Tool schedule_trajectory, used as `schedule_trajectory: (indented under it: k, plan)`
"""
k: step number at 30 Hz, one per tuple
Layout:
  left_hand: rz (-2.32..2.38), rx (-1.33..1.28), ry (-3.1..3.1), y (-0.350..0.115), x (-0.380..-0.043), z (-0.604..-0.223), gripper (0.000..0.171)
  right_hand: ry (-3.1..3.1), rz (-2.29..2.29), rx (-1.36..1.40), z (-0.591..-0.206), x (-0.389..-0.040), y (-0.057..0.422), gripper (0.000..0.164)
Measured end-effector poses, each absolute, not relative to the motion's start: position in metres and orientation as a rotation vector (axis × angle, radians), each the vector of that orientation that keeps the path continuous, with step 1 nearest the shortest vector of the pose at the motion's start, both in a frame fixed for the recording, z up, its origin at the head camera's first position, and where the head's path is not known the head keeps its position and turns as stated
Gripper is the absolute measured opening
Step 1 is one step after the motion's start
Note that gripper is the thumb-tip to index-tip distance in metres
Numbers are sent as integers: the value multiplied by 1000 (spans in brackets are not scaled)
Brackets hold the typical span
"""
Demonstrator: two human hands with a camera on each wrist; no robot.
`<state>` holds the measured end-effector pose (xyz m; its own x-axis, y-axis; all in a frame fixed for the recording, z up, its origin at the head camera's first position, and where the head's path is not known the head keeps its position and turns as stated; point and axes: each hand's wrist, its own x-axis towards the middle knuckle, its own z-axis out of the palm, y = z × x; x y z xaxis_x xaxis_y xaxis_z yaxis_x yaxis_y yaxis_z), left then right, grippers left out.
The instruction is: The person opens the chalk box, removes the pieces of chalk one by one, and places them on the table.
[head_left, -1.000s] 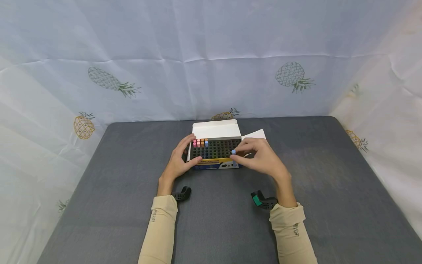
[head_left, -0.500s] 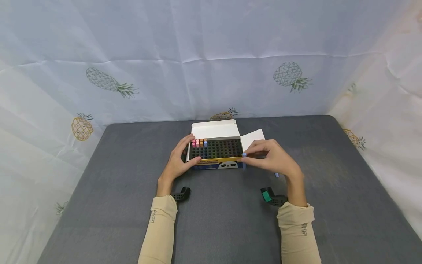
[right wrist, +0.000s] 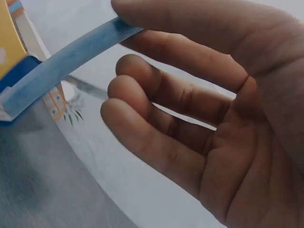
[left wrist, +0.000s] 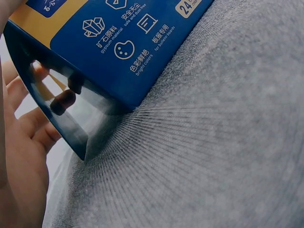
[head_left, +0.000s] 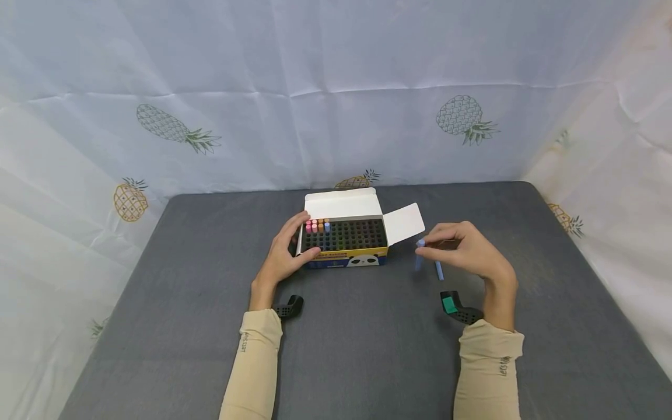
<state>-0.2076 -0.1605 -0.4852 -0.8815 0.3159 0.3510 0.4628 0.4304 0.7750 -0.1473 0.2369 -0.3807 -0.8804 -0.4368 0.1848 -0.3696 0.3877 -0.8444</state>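
A blue and yellow chalk box (head_left: 363,261) lies on the table, its black insert full of round holes. Pink, orange and blue chalks (head_left: 315,227) fill the insert's back left corner. My left hand (head_left: 278,265) holds the box at its left end, thumb along the front and fingers at the back; in the left wrist view those fingers show behind a side flap (left wrist: 61,109). To the right of the box, my right hand (head_left: 469,251) pinches a blue chalk stick (head_left: 418,263) by its top between thumb and forefinger. The stick (right wrist: 71,59) points away from the fingertips in the right wrist view.
A second blue chalk stick (head_left: 439,271) lies on the grey table (head_left: 362,344), below the right hand's fingers. The box's white lid (head_left: 343,204) is folded back, and a white end flap (head_left: 404,224) sticks out to the right. A pineapple-print cloth (head_left: 336,140) hangs behind.
My right hand has moved right, away from the box's front right corner, carrying the blue chalk stick. The second stick on the table has come into view. My left hand has stayed put.
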Motion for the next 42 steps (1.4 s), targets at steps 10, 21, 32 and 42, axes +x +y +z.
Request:
schedule_trajectory:
  k: [10, 21, 32, 42]
  plan:
    - [-1442, -685, -2534, -161, -207, -483, 77, 2676, -1488, -610, -385, -140, 264, 16]
    - [-1449, -681, -2536, -161, -208, -484, 75, 2793, -1259, -333, -392, -137, 284, 23]
    - [-1449, -683, -2532, -161, -208, -483, 75, 2766, -1110, -200, -411, -149, 291, 32]
    - [-1452, -692, -2523, -160, -207, -482, 76, 2833, -1030, -72, -425, -155, 288, 42]
